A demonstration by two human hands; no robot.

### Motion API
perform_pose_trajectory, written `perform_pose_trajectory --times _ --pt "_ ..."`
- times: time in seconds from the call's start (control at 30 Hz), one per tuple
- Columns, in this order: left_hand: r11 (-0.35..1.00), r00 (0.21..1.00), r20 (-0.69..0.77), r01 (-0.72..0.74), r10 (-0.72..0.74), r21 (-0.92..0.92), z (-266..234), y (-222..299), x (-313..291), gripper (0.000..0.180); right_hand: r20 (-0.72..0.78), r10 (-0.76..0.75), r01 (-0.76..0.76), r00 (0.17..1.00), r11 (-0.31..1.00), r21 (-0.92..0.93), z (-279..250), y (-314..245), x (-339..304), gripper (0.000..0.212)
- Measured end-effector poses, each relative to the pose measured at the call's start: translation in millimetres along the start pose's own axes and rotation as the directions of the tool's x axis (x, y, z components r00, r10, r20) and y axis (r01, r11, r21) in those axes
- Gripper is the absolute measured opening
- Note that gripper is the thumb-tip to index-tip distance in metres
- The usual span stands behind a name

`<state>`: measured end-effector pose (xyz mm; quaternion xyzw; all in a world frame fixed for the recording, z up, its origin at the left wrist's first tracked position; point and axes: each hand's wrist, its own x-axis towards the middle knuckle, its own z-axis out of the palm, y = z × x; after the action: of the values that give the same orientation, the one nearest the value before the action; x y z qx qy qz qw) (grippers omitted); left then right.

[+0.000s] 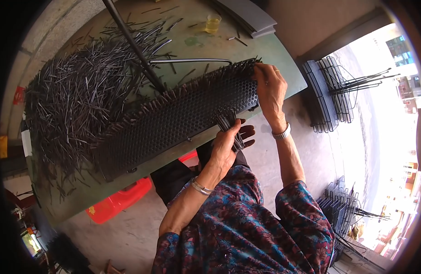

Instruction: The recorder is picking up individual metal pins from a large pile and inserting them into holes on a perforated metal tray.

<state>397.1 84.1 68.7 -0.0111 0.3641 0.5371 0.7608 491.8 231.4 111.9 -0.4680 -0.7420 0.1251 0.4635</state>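
My left hand (225,145) clamps a bundle of dark strips (226,118) at the near edge of the perforated panel (174,119); my right hand (271,89) is at its far right corner, grip hidden. Strips: probably light, springy, slippery; take each mid-length.

A greenish table (283,75) is set over a grey floor (279,155), and a red plastic seat (123,201) is partly hidden beneath it. Daylight is admitted through a wide opening (370,141) at right; a lit screen (31,243) is seen lower left.
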Motion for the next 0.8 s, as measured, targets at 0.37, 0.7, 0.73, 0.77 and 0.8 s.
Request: perform_pose_trajectory --times 0.37,0.7,0.73,0.77,0.8 --pt "0.994 0.996 0.029 -0.084 0.082 0.076 -1 0 -3 0.028 0.054 0.028 -0.014 0.998 0.971 -0.237 2 10 5 0.015" --pt "0.992 0.992 -0.046 -0.112 0.115 0.057 11 3 -15 0.033 0.080 -0.165 0.183 0.983 0.885 -0.427 -1 5 -13 0.020" --pt "0.991 0.990 -0.059 -0.125 0.128 0.056 10 4 -15 0.034 0.080 -0.167 0.185 0.983 0.887 -0.422 -3 2 -16 0.020" --pt "0.990 0.989 -0.061 -0.129 0.132 0.057 9 5 -15 0.034 0.076 -0.150 0.167 0.986 0.932 -0.323 -8 0 -20 0.023" --pt "0.985 0.983 -0.079 -0.160 0.166 0.070 8 6 -16 0.033 0.074 -0.133 0.146 0.988 0.965 -0.220 -13 -5 -25 0.026"
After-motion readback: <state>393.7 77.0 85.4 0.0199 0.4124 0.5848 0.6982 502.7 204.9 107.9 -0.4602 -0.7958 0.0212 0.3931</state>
